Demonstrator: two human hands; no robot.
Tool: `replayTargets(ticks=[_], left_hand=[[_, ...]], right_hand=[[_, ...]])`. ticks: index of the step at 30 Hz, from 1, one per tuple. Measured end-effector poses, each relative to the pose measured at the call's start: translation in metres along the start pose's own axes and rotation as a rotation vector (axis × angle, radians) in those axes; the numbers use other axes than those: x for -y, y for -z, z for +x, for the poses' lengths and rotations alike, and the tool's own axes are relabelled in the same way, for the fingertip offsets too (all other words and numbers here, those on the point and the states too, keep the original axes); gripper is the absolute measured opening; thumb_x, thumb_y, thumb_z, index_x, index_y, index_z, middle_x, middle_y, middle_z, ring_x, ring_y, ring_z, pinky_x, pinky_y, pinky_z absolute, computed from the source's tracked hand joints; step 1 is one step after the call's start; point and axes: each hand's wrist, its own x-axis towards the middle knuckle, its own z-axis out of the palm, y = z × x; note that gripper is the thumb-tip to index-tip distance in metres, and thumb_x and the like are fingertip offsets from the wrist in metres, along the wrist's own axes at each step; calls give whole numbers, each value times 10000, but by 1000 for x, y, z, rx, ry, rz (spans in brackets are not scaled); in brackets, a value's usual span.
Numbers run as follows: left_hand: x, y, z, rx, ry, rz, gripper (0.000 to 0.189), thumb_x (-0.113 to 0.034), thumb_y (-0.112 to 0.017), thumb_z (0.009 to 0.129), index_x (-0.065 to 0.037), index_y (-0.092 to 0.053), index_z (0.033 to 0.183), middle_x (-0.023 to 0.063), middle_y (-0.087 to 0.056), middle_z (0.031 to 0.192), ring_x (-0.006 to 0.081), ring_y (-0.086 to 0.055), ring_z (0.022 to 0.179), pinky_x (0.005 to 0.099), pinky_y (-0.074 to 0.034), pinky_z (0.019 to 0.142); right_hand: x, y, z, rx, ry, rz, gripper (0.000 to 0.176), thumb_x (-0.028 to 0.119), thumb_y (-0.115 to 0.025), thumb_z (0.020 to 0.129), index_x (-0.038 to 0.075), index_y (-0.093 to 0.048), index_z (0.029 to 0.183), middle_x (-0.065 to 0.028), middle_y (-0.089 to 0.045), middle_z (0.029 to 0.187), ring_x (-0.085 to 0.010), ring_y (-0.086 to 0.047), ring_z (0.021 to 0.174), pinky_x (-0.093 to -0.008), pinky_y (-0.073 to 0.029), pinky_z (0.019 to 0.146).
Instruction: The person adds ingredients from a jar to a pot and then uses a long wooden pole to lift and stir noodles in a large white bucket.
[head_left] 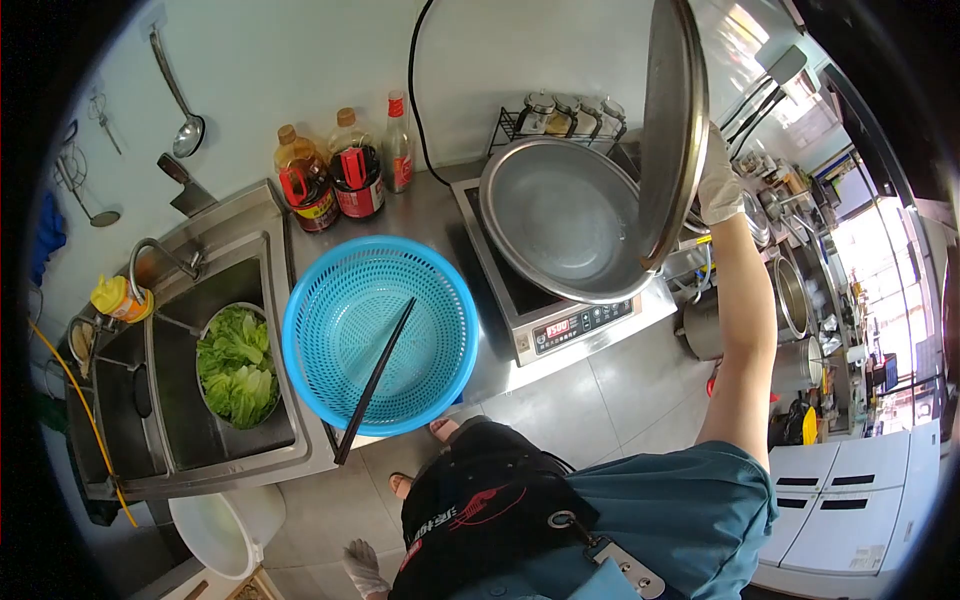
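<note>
My right hand [718, 185], in a pale glove, holds up a round metal pot lid [672, 130] that is tilted almost on edge. My fingers are partly hidden behind it. Below and left of the lid, a wide metal pot [560, 215] with what looks like clear water in it sits on an induction cooker [570, 325] with a lit display. My left hand [365, 568], also gloved, hangs low beside my apron, fingers loosely extended and holding nothing. A blue plastic colander [335, 290] stands on the counter, with dark chopsticks [378, 375] laid across it.
A steel sink [180, 375] at the left contains a bowl of green lettuce [238, 365]. Sauce bottles [355, 165] and a rack of seasoning jars [570, 115] line the wall. A cleaver [186, 187] and ladle [187, 130] hang there. A white bucket [225, 530] is on the floor.
</note>
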Motion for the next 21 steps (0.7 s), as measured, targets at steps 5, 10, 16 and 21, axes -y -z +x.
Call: replayTargets(ticks=[5,10,16,21], left_hand=[[11,7,-11,-118,21,-103,564,-394,-369,899,-28,-308,1323,132,-386,1329,267,-381,1224,345,-346,982],[20,16,-15,-122,5,-59,589,-425,-378,895,-43,-300,1337,120,-365,1350,266,-363,1237,352,-335,985],[17,14,-22,-71,-30,-80,551,-430,-344,915,-62,-336,1325,109,-359,1363,264,-371,1227,364,-344,967],[13,11,-21,-162,21,-157,513,-386,-396,914,-48,-363,1299,100,-395,1331,237,-417,1183,344,-366,961]], right_hand=[[-34,10,29,49,9,-287,338,83,-551,864,26,-519,1196,7,-588,726,-56,-542,630,-194,-460,537],[-58,-14,17,134,-128,-583,320,114,-585,848,58,-569,1162,11,-600,810,-39,-514,659,-170,-421,577],[-133,-3,32,294,-15,-936,354,57,-575,817,25,-546,1169,-67,-623,1063,-140,-549,975,-248,-395,877],[-163,-1,26,329,-40,-997,349,32,-582,783,16,-564,1132,-124,-630,1045,-185,-582,961,-271,-413,874]])
